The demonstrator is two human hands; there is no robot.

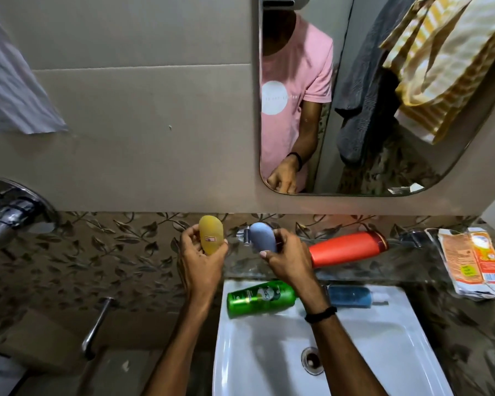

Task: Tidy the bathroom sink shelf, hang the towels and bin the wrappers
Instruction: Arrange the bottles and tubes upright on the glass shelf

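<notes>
Head cam: left hand (pixel 203 254) grips a yellow oval container (pixel 210 234), long axis upright, just off the glass shelf's (pixel 412 261) left end. Right hand (pixel 286 260) is wrapped round a blue oval container (pixel 263 237), tilted, right at that left end. I'd guess the right goes down first since it's nearer.

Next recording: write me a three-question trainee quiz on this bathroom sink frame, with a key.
1. True or false: the red bottle stands upright on the glass shelf.
2. What does the left hand hold? A) a toothbrush B) a yellow soap bar C) a razor
3. In a few words: what does the right hand grip?

Key:
1. False: it lies on its side.
2. B
3. A blue soap bar.
</notes>
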